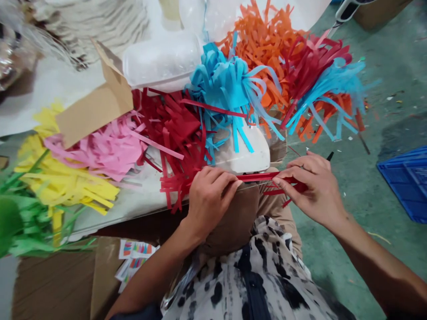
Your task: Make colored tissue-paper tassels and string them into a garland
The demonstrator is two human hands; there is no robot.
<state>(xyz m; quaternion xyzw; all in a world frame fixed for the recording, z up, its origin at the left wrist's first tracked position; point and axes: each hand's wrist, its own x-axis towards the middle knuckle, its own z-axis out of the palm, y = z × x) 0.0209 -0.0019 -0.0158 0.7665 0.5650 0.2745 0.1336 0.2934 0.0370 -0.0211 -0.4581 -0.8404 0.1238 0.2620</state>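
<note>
My left hand (pixel 211 195) pinches dark red tissue-paper fringe near the table's front edge, above my lap. A taut red strip (pixel 256 177) runs from it to my right hand (pixel 310 186), whose thumb and fingers are closed on more red paper. A thin pale string (pixel 255 185) stretches just below the strip between both hands. Behind my left hand lies a heap of red fringed paper (pixel 180 124). Blue fringed paper (pixel 223 84) sits beyond it. A thin dark pointed tip (pixel 330 156) sticks out past my right fingers; what it belongs to is hidden.
Pink (pixel 110 144), yellow (pixel 66 178) and green fringe (pixel 26 226) lie along the table's left side. Orange fringe (pixel 267 44) is at the back right. A folded cardboard piece (pixel 100 100) rests beside a clear plastic container (pixel 163 58). A blue crate (pixel 405 182) stands on the floor.
</note>
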